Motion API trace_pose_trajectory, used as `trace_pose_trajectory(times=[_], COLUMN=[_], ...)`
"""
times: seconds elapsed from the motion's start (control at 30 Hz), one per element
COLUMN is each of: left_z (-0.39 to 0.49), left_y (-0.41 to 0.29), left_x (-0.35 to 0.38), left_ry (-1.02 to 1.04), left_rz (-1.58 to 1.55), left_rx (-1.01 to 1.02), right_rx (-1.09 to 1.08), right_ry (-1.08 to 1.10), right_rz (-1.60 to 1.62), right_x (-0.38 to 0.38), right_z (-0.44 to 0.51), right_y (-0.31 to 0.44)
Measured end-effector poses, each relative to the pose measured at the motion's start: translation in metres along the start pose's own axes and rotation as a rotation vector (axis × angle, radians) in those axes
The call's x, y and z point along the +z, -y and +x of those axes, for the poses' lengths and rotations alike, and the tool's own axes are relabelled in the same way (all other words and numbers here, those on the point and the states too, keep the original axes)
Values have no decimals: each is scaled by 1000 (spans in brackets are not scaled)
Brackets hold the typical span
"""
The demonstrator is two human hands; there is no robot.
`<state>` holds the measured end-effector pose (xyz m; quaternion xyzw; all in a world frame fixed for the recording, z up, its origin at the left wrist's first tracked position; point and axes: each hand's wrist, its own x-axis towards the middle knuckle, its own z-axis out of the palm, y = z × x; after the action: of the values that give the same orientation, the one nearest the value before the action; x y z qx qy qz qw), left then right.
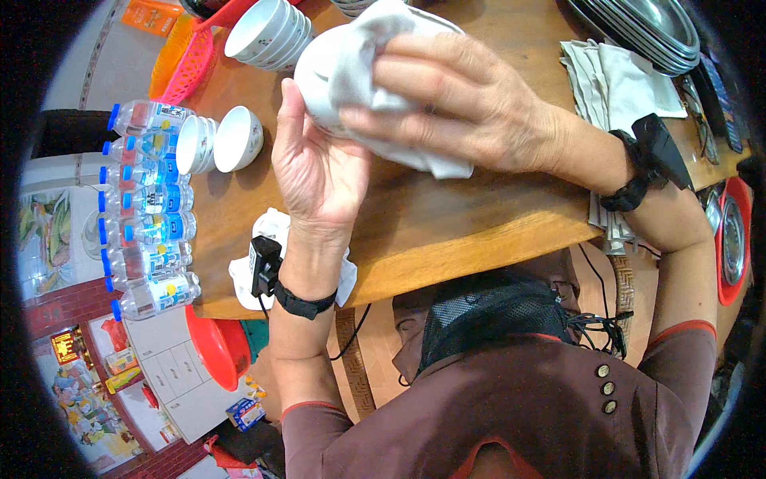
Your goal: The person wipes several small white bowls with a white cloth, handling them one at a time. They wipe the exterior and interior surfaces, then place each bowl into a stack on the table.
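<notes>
My left hand [323,161] holds a white bowl [317,60] from below, its thumb along the near side. Over the bowl lies a white cloth [407,149], pressed against the outer wall by my right hand [455,102]. The right fingers look slightly blurred. Behind the left hand, several nested white bowls [263,36] with a small printed pattern lie tipped on their side. A single white bowl [238,139] and a short nested stack [194,143] sit to the left. Another crumpled white cloth [242,281] rests partly beneath my left wrist.
Several water bottles [161,227] line the left edge of the wooden table [455,221]. A pink plastic basket [188,72] stands at the upper left. Folded cloths [622,84], stacked metal plates [646,30] and eyeglasses [700,120] lie at the right. A red basin [218,347] is below the table's left corner.
</notes>
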<state>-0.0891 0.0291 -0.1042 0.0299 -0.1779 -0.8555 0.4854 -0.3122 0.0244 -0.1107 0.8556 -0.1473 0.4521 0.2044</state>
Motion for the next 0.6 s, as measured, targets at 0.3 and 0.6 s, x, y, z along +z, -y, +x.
trace_pose_trajectory(times=[0.3, 0.6], left_z=[-6, -8], left_y=[27, 43], left_x=[3, 13], left_ry=[-57, -80], left_rz=[310, 763], left_rx=[-21, 17], right_rx=[-17, 458], right_ry=[117, 63], right_rz=[107, 576], right_x=[9, -1], right_z=[-3, -7], right_y=[10, -25])
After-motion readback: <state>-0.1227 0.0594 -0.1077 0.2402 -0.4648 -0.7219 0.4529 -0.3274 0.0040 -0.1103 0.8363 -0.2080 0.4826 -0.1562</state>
